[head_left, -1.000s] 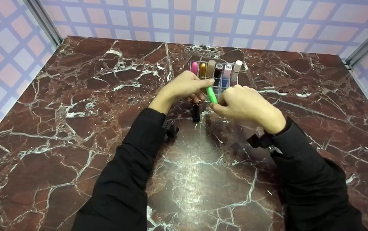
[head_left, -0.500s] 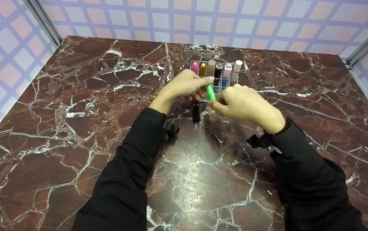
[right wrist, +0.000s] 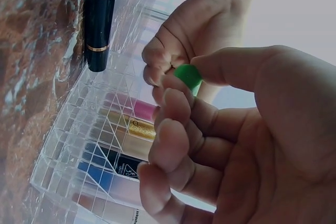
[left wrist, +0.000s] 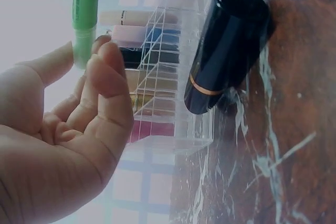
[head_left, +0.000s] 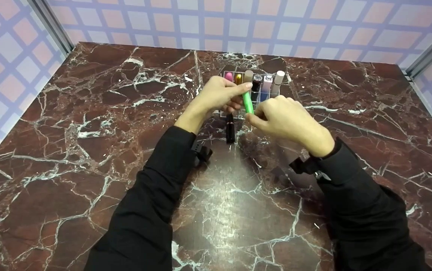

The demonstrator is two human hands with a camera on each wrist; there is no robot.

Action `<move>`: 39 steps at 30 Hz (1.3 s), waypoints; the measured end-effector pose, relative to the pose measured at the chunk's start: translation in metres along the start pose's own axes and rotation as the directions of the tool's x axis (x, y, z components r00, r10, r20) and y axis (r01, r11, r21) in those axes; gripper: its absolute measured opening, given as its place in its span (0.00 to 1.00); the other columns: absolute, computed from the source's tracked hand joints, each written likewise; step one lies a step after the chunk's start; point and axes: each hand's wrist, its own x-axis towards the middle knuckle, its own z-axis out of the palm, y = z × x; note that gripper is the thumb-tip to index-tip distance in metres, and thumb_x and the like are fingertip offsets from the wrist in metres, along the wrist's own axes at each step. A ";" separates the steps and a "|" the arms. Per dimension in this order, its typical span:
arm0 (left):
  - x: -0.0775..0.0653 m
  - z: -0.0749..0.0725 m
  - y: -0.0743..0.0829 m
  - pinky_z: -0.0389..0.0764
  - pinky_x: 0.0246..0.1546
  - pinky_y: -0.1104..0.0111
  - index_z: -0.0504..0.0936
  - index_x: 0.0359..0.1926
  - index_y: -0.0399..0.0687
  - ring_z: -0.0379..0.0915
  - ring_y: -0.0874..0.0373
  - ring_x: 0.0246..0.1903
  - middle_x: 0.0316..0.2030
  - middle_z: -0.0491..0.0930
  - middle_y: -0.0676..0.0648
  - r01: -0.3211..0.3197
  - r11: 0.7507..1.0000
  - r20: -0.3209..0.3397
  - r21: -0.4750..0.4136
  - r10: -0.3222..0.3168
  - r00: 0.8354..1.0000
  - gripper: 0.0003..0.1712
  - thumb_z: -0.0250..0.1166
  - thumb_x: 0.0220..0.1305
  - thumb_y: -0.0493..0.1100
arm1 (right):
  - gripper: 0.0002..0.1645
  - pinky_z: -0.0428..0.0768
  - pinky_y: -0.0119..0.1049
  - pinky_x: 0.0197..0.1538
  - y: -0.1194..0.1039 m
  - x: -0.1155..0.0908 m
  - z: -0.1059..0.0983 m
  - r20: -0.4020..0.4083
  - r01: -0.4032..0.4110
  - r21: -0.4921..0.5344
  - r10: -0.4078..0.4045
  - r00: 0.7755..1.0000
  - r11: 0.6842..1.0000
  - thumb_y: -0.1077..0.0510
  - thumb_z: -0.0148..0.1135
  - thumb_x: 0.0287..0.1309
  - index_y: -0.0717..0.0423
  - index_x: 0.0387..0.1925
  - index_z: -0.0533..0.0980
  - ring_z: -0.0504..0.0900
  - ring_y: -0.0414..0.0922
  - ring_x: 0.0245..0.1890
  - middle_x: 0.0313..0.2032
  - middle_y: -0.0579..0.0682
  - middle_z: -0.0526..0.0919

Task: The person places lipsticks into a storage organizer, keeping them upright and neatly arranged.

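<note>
A slim green lip gloss tube (head_left: 248, 103) is held between both hands above the table, in front of a clear compartmented organizer (right wrist: 55, 137). My left hand (head_left: 218, 94) pinches its upper end, which looks clear in the left wrist view, between thumb and index finger. Lower down, my right hand (head_left: 289, 118) pinches the green end between thumb and fingertips; the other fingers are curled, with nothing else in them. A black lipstick (left wrist: 231, 40) with a thin gold ring stands on the table below the left hand. Part of the organizer is hidden behind the hands.
Several lip products stand in the organizer's back row: a pink one (head_left: 228, 76), a gold one (head_left: 238, 78), a beige one, a black one, a pink and blue one (head_left: 266, 84) and a white-capped one (head_left: 279, 78). Checked panels (head_left: 261, 26) border the marble-patterned table (head_left: 88, 188).
Both hands have shifted slightly away from the body, toward the organizer, with the green tube still between them. More of the black lipstick's top now shows.
</note>
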 end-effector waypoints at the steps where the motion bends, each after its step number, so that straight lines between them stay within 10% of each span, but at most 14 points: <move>1: 0.000 0.000 0.001 0.83 0.24 0.72 0.88 0.36 0.39 0.80 0.58 0.22 0.32 0.87 0.39 0.007 1.000 -0.007 -0.030 -0.008 1.000 0.18 0.72 0.67 0.52 | 0.26 0.67 0.36 0.17 0.000 0.000 0.000 -0.007 -0.001 0.001 0.001 1.000 1.000 0.47 0.56 0.74 0.50 0.18 0.74 0.67 0.41 0.13 0.13 0.44 0.71; 11: 0.001 -0.001 0.005 0.88 0.35 0.68 0.89 0.41 0.40 0.85 0.55 0.27 0.39 0.87 0.37 0.031 0.978 -0.059 -0.207 -0.044 0.997 0.15 0.75 0.62 0.48 | 0.25 0.68 0.36 0.17 0.000 0.002 0.001 -0.058 -0.019 0.014 0.020 0.998 1.000 0.47 0.57 0.74 0.51 0.19 0.77 0.68 0.41 0.13 0.13 0.44 0.73; 27: 0.002 0.001 0.003 0.87 0.44 0.65 0.88 0.50 0.38 0.84 0.54 0.37 0.46 0.86 0.41 -0.120 0.981 -0.100 -0.151 0.105 0.989 0.16 0.67 0.71 0.46 | 0.13 0.85 0.48 0.35 0.006 0.004 0.001 -0.059 -0.070 0.030 0.071 0.996 0.997 0.52 0.67 0.69 0.58 0.44 0.85 0.85 0.50 0.29 0.36 0.55 0.89; 39: 0.001 0.002 0.004 0.86 0.46 0.66 0.85 0.55 0.38 0.83 0.52 0.38 0.44 0.85 0.40 -0.268 0.960 -0.168 -0.077 0.252 0.953 0.15 0.63 0.75 0.43 | 0.08 0.86 0.59 0.39 0.023 0.005 0.006 -0.091 -0.147 -0.058 0.142 0.986 0.987 0.67 0.67 0.62 0.60 0.42 0.87 0.87 0.61 0.37 0.42 0.61 0.89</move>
